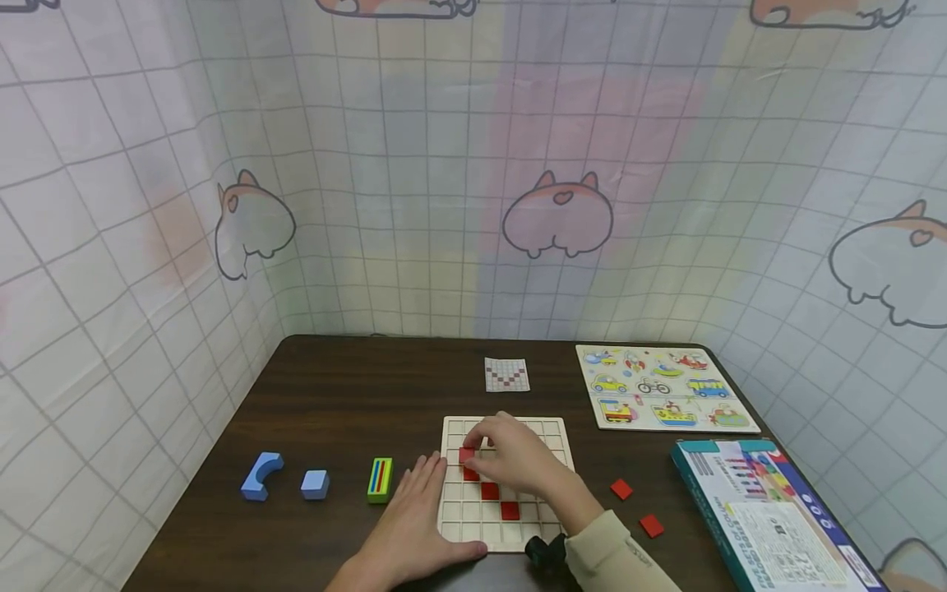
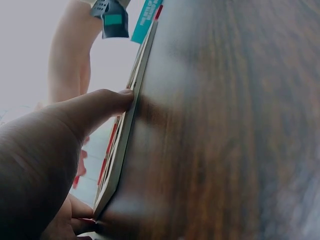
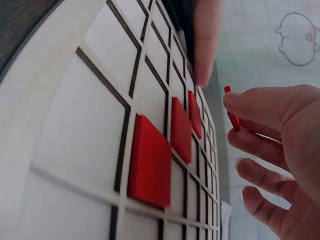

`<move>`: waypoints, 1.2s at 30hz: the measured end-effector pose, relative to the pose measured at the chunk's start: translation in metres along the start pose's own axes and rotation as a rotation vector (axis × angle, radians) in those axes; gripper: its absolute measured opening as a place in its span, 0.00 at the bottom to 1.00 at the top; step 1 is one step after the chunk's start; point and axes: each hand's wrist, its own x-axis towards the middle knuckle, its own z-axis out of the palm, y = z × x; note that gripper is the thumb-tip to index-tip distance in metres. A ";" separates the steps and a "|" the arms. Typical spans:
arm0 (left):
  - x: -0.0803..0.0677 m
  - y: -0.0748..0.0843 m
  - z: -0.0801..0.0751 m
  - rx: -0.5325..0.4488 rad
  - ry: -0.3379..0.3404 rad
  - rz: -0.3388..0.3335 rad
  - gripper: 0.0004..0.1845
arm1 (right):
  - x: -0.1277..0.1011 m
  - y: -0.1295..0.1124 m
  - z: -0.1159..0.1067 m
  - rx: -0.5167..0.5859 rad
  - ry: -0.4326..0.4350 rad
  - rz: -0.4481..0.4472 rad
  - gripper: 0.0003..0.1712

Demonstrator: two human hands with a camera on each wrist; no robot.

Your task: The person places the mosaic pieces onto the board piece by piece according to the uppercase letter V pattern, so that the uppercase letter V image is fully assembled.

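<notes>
A pale wooden grid board (image 1: 543, 432) lies at the front middle of the table. Three red square tiles sit in its cells on a diagonal, the nearest-front tile (image 1: 510, 511) lowest and rightmost. My right hand (image 1: 514, 456) is over the board's upper left cells, pinching a red tile (image 3: 233, 117) between thumb and fingers; in the right wrist view that tile is raised off the board. My left hand (image 1: 418, 530) lies with straight fingers along the board's left edge, its thumb (image 2: 107, 101) against the front edge.
Two loose red tiles, one this tile (image 1: 621, 489), lie right of the board. A patterned card (image 1: 506, 375) is behind it. Left are a green striped block (image 1: 380, 481), a blue cube (image 1: 314, 485) and a blue arch (image 1: 261, 477). A picture board (image 1: 669, 418) and a box (image 1: 777, 518) occupy the right.
</notes>
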 end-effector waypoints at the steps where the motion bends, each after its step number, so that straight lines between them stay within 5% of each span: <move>1: 0.000 0.000 0.000 0.001 0.003 0.002 0.79 | 0.002 0.000 0.002 -0.002 0.000 -0.003 0.09; 36: 0.001 -0.003 0.001 0.001 -0.016 0.001 0.80 | 0.021 0.002 0.027 -0.089 -0.008 -0.022 0.12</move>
